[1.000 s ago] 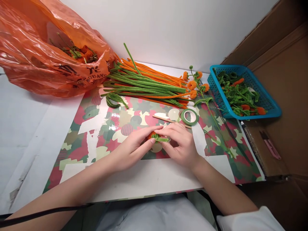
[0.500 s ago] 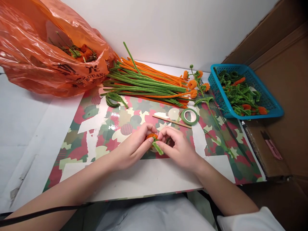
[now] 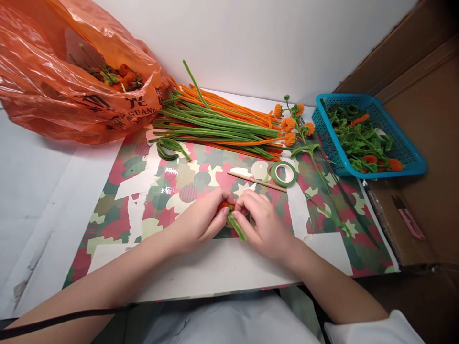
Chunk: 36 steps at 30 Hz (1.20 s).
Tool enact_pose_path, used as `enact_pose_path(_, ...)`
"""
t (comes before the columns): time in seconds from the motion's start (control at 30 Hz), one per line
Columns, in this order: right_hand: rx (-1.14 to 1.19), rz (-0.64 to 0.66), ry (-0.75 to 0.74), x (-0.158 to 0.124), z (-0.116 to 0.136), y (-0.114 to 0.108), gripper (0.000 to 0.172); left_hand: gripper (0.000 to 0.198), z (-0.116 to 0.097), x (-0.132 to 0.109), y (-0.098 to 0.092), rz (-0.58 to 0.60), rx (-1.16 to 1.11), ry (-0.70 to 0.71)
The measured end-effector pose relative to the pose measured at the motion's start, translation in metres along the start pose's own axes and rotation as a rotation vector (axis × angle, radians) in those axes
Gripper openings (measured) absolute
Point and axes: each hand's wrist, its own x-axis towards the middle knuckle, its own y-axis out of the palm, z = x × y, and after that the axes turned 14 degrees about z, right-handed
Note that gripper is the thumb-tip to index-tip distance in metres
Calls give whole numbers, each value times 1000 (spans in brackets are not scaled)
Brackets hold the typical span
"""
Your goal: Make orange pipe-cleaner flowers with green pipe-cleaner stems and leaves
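Observation:
Between my hands is a small orange pipe-cleaner flower (image 3: 225, 206) with a green pipe-cleaner stem (image 3: 238, 228) slanting down toward me. My left hand (image 3: 202, 217) pinches the orange part from the left. From the right, my right hand (image 3: 264, 220) has thumb and fingers closed at the green piece, close to where it meets the orange. The fingertips hide much of the join. Just beyond my hands lie a thin wooden stick (image 3: 256, 181) and a roll of green floral tape (image 3: 284, 174).
Green and orange pipe cleaners (image 3: 222, 124) are heaped at the back. An orange plastic bag (image 3: 82, 95) stands at left, a blue basket (image 3: 380, 173) of green pieces at right. A finished-looking flower stem (image 3: 322, 184) lies near it. A pink-handled cutter (image 3: 410, 222) rests on cardboard.
My hands stay together over the same spot. The green stem now shows longer and points further down to the right, while my right hand has turned slightly.

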Motion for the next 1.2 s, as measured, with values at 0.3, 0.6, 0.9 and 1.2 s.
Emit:
enact_pose_path(0.3,-157,-125,-43,-1,-2,9,12,12,3,0,6,-85,137,22)
enact_pose_path(0.6,414,-128,-23,-1,-3,-5,11,9,-8,-2,0,-74,-431,-27)
enact_pose_path(0.9,229,-351,-163,1,-5,-5,9,16,0,-2,-1,-59,-712,-54)
enact_pose_path(1.2,212,-412,-162,3,-4,-2,7,19,-8,-1,0,-117,-438,85)
